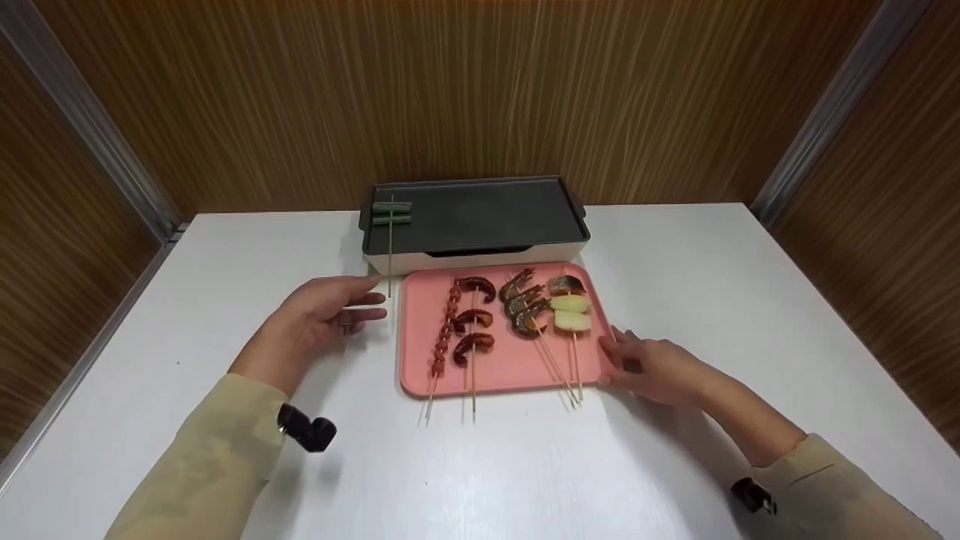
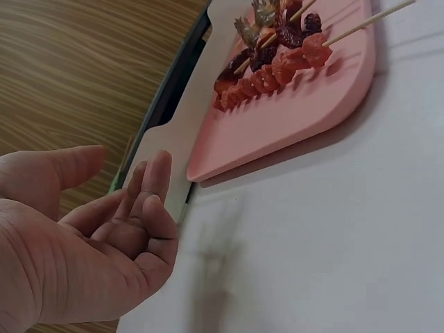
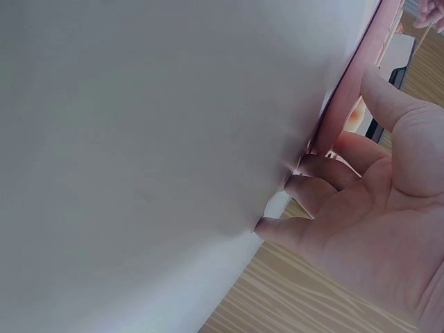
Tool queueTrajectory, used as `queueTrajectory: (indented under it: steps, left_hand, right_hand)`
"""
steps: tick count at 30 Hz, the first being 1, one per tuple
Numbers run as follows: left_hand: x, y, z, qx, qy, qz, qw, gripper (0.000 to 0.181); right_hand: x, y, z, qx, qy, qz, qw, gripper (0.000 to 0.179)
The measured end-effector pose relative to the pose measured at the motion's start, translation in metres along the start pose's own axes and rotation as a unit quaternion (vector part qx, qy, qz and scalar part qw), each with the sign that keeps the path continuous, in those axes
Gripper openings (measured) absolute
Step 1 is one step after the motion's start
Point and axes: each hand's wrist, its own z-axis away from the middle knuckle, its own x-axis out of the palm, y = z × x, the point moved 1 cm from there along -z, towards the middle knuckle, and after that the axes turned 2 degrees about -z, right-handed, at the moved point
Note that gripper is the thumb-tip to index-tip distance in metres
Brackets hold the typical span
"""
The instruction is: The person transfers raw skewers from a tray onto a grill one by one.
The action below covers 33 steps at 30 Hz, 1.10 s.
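Note:
My left hand [image 1: 334,307] is held beside the tray's left edge with fingers loosely bent and nothing between them, close to the stick end of a green vegetable skewer [image 1: 392,220]. That skewer lies on the left of the dark griddle [image 1: 487,217], its stick overhanging the front. At the pink tray's [image 1: 510,375] right edge, the thumb and fingers of my right hand [image 1: 660,367] touch the rim; some fingertips rest on the table in the right wrist view. The tray bears a skewer of small red pieces [image 1: 448,322], dark red curled pieces [image 1: 472,345], shrimp [image 1: 523,304] and pale slices [image 1: 572,321].
The griddle's light base [image 1: 480,260] stands directly behind the tray on a white table [image 1: 480,472]. Stick ends stick out past the tray's front rim. Wood-grain panels [image 1: 465,90] enclose the back and sides.

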Motion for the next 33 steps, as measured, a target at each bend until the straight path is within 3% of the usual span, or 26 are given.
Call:
queueTrajectory:
  steps: [6, 11, 18, 27, 33]
  left_hand:
    - [-0.003, -0.009, 0.026, 0.005, -0.016, -0.021, 0.9996, 0.058]
    - [0.003, -0.023, 0.049, -0.003, -0.036, -0.046, 0.9983, 0.054]
    - [0.021, -0.049, 0.074, -0.005, -0.104, -0.072, 0.992, 0.051]
    - [0.036, -0.07, 0.084, -0.012, -0.135, -0.056, 0.9892, 0.044]
    - [0.041, -0.075, 0.083, -0.023, -0.13, -0.04, 0.9904, 0.05]
  right_hand:
    - [0.0, 0.003, 0.0, -0.002, 0.003, 0.007, 1.0, 0.074]
    - [0.001, 0.006, 0.0, 0.007, 0.002, 0.003, 1.0, 0.075]
    - [0.001, 0.006, -0.001, 0.011, -0.003, 0.001, 0.9999, 0.076]
    - [0.0, 0.004, -0.002, 0.021, -0.009, -0.004, 0.9997, 0.078]
    - [0.001, 0.001, -0.003, 0.012, -0.007, -0.001, 0.9999, 0.075]
